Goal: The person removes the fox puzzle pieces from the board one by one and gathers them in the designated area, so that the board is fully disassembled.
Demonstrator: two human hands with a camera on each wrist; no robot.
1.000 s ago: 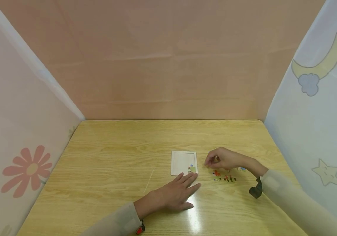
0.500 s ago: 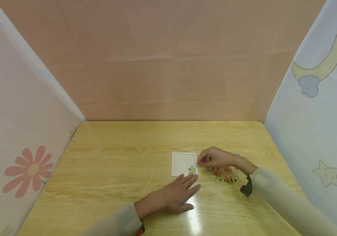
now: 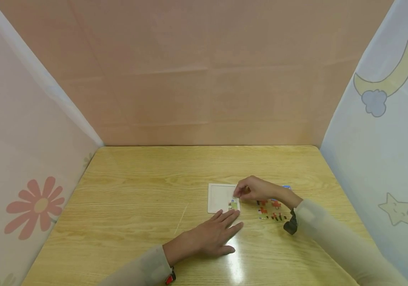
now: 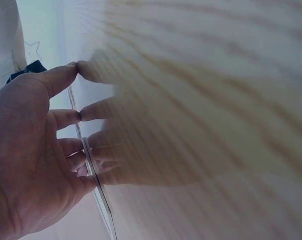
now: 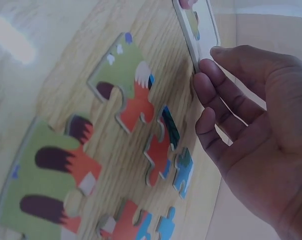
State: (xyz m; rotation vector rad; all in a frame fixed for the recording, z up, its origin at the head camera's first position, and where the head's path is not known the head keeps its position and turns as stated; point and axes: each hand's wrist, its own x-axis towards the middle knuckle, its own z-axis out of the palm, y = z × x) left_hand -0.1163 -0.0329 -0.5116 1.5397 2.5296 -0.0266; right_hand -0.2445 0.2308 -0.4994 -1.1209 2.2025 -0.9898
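A white square puzzle tray (image 3: 220, 186) lies on the table, with green-and-blue jigsaw pieces (image 3: 234, 205) in its lower right corner. My left hand (image 3: 212, 234) lies flat with spread fingers, its fingertips at the tray's near edge. Over the tray's right edge, just beyond the placed pieces, my right hand (image 3: 252, 188) has thumb and fingertips brought together in a pinch. The puzzle piece there is almost wholly hidden by the fingers. In the right wrist view this hand (image 5: 260, 100) reaches the tray (image 5: 209, 30), its fingers curled toward the thumb.
Loose puzzle pieces (image 3: 262, 210) in red, green and dark brown lie right of the tray, partly under the right forearm. Closer by, a green-and-red piece (image 5: 113, 70) shows in the right wrist view. Fabric walls (image 3: 204, 99) stand around the wooden table (image 3: 136, 190).
My right hand has moved left from beside the loose pieces to the tray's right edge. More loose pieces now show behind it. The left hand has stayed in place.
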